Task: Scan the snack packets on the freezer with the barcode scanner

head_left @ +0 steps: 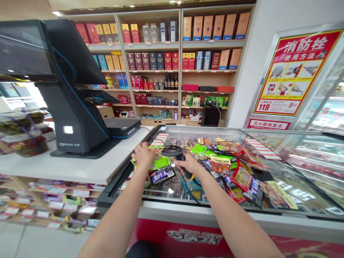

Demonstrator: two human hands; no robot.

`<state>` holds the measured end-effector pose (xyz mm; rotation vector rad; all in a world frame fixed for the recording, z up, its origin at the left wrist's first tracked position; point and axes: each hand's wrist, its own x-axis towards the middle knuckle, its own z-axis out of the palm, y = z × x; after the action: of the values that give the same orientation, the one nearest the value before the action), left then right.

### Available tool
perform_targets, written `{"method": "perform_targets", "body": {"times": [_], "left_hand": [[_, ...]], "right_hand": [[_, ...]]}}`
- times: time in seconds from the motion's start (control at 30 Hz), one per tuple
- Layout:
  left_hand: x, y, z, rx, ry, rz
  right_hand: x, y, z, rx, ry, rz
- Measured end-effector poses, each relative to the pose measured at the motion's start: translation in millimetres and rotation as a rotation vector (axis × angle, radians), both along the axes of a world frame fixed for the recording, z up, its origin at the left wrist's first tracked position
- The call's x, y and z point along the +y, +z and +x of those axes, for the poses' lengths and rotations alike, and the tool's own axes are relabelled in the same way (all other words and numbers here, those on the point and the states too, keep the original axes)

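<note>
My right hand (189, 164) is wrapped round the grip of a black barcode scanner (172, 150), its head pointing left above the glass top of the freezer. My left hand (143, 156) is closed on a green snack packet (135, 164) at the left end of the glass, its fingertips partly hidden. Another bright green snack packet (161, 163) lies between my hands, with a black and purple snack packet (162, 175) just in front of it. To the right of the scanner spreads a loose pile of snack packets (220, 157), in green, red, black and clear wrappers.
A chest freezer (193, 208) with a glass top stands before me. On the white counter (88, 168) at left are a dark checkout terminal (77, 107) and lidded food tubs (24, 141). Behind are shelves (153, 44) of boxed bottles. A fire-hydrant poster (298, 71) hangs at right.
</note>
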<state>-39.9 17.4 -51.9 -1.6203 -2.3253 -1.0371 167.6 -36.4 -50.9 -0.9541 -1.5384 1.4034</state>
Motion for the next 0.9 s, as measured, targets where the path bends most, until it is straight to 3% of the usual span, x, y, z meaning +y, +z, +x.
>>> {"method": "perform_targets", "body": {"times": [0.1,0.2,0.37,0.53,0.67,0.9], "left_hand": [[-3.4,6.3,17.4,0.024,-0.053,0.052],[-4.4,11.7,49.0,0.036,-0.188,0.038],[8.4,8.2,119.9,0.04,-0.39,-0.141],[32.2,-3.2,176.0,0.054,-0.408,-0.333],[42.8,-9.0,194.9,0.064,-0.38,-0.401],[50.2,-12.9,195.7,0.018,-0.323,-0.386]], "right_hand": [[-2.2,6.2,9.0,0.027,-0.024,0.032],[-5.5,15.3,28.4,0.049,-0.085,0.056],[-8.3,23.0,84.0,0.012,-0.23,0.09],[-10.4,13.2,140.3,0.011,-0.37,0.07],[-13.7,2.1,164.6,0.047,-0.435,0.072],[-18.8,-11.7,173.9,0.123,-0.456,0.029]]}}
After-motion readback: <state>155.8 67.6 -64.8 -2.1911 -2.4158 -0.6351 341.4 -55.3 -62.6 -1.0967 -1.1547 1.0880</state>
